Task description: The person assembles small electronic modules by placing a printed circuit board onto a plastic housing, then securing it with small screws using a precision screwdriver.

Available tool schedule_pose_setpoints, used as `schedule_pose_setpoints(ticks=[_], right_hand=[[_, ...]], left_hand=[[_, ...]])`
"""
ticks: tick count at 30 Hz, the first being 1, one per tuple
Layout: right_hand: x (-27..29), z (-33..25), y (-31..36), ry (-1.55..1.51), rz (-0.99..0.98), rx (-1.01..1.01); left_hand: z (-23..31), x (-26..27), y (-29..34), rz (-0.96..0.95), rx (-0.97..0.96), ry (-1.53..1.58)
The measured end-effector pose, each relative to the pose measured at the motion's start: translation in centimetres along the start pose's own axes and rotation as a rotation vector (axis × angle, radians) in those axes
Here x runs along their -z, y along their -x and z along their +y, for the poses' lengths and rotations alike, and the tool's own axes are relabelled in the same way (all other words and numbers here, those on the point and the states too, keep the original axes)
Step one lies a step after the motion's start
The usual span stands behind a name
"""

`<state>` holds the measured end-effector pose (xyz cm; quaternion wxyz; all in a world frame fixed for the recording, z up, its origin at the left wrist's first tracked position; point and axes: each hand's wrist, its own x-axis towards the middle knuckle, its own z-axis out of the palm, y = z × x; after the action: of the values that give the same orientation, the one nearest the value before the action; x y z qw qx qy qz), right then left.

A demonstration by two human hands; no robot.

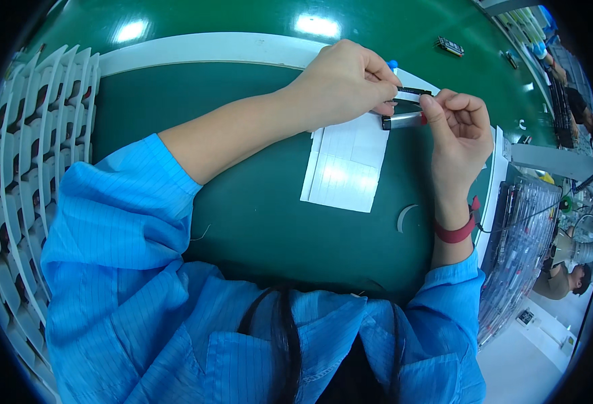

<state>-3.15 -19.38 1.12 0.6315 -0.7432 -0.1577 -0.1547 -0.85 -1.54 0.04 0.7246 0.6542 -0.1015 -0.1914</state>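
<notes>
Above the far part of the green mat, a small black strip-shaped part (pixel 416 91) spans the gap between my two hands. My left hand (pixel 350 84) reaches in from the left and pinches its left end. My right hand (pixel 459 124), with a red wrist strap, has thumb and fingers closed at the other end. Just below the part is a pen-like tube (pixel 403 121) with a clear barrel, a black end and a red end by my right thumb; I cannot tell whether it is held or lying. A lined white paper sheet (pixel 346 165) lies beneath my hands.
Stacked white wavy trays (pixel 40 148) stand on the left. Clear plastic trays (pixel 522 242) are piled on the right. A black electronic part (pixel 450 46) lies on the far green surface. A curved pale scrap (pixel 406 217) rests on the mat. Other people are at the far right.
</notes>
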Motion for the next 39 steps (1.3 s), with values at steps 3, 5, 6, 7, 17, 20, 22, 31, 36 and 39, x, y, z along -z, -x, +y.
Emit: schedule_pose_setpoints(ticks=[3, 5, 6, 7, 17, 20, 22, 31, 36, 39], right_hand=[[-0.6, 0.2, 0.1, -0.012, 0.014, -0.013], [-0.6, 0.2, 0.0, -0.021, 0.018, -0.02], [-0.6, 0.3, 0.0, -0.03, 0.022, -0.027], [-0.4, 0.3, 0.0, -0.022, 0.027, -0.03], [0.9, 0.3, -0.1, -0.075, -0.075, -0.33], [0.8, 0.1, -0.2, -0.06, -0.078, -0.282], [1.0, 0.2, 0.1, 0.036, -0.162, -0.223], [0.8, 0.2, -0.9, -0.063, -0.033, -0.335], [3.2, 0.2, -1.5, -0.5, -0.266, -0.505], [2.4, -2.0, -1.5, -0.515, -0.415, -0.457]], left_hand=[[-0.3, 0.2, -0.1, 0.028, -0.005, -0.022], [-0.3, 0.2, 0.1, 0.032, -0.006, -0.034], [-0.2, 0.2, 0.2, 0.045, -0.012, -0.041], [-0.2, 0.0, 0.2, 0.047, -0.017, -0.044], [-0.7, 0.1, 0.1, 0.094, -0.042, 0.065], [-0.7, 0.3, 0.1, 0.108, -0.024, 0.106], [-0.5, 0.2, 0.1, 0.106, 0.016, 0.143], [0.1, -0.2, 0.5, 0.069, -0.082, -0.016], [1.9, 1.4, 0.3, -0.351, 0.182, 0.298], [2.5, 2.0, 0.4, -0.592, 0.303, 0.357]])
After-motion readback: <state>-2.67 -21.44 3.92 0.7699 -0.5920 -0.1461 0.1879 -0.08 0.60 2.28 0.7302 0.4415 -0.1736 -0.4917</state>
